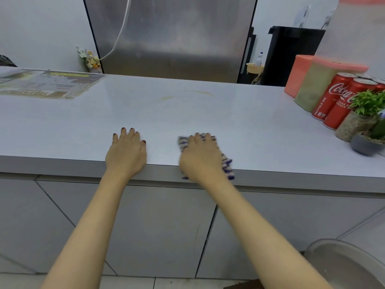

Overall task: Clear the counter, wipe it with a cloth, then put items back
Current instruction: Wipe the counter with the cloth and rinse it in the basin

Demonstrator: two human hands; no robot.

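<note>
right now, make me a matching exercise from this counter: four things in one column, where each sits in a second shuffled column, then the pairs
Column one
1. cloth
2. left hand
3. cola cans
4. printed sheet

Column two
A. far left of the counter
B. flat on the bare surface, holding nothing
C. under the right hand, at the near edge
D. right end, next to a potted plant

Pairs: 1-C, 2-B, 3-D, 4-A
</note>
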